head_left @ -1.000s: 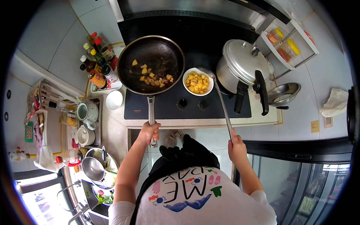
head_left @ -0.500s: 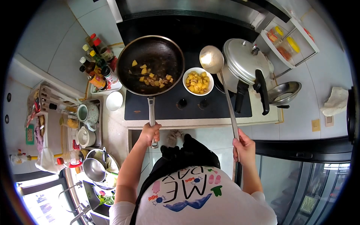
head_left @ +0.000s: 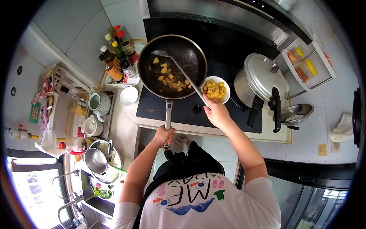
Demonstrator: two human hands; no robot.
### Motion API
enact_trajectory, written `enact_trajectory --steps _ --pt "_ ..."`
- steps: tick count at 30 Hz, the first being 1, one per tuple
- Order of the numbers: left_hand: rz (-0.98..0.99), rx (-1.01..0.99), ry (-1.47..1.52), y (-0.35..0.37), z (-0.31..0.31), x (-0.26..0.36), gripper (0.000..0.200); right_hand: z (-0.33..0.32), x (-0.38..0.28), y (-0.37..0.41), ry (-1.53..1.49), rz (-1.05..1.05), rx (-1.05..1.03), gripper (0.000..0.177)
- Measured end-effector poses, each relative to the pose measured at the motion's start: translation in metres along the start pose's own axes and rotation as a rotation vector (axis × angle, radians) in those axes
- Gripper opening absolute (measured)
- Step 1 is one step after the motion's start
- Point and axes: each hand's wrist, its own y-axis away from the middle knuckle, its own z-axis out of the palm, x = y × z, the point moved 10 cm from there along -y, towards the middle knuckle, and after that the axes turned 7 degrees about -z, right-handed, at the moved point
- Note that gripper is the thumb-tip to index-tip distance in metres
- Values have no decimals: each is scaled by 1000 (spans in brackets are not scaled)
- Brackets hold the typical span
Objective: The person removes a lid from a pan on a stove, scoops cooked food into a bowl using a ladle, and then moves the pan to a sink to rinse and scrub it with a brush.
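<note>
Black pan [head_left: 187,53] sits on the stove [head_left: 152,108], steadied by the left hand [head_left: 164,134] clenched round its handle while the right hand [head_left: 215,113] grips the ladle [head_left: 187,79], angling it down among yellow chunks [head_left: 166,70].

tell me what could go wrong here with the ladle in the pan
1. The right hand works the ladle just beside the full bowl; a wide sweep might knock it.
2. The food pieces lie near the front rim of the pan, so stirring could flick some onto the hob.
</note>
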Motion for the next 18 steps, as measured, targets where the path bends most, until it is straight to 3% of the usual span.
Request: enact_trajectory --steps 6,9,13,16,18 --pt "-15 -28 38 0 2 -1 14 -57 -24 43 140 -31 -330 41" --pt "-21 -19 43 -2 1 -5 14 -70 -22 47 123 -26 -290 41" --pt "-23 -24 21 -4 3 -7 16 -37 -16 11 37 -126 -5 40" --pt "-27 4 41 -2 0 -7 16 -24 -18 5 44 -80 -64 42" --pt "-40 -19 38 -1 1 -7 15 -40 -27 20 127 -102 -219 41"
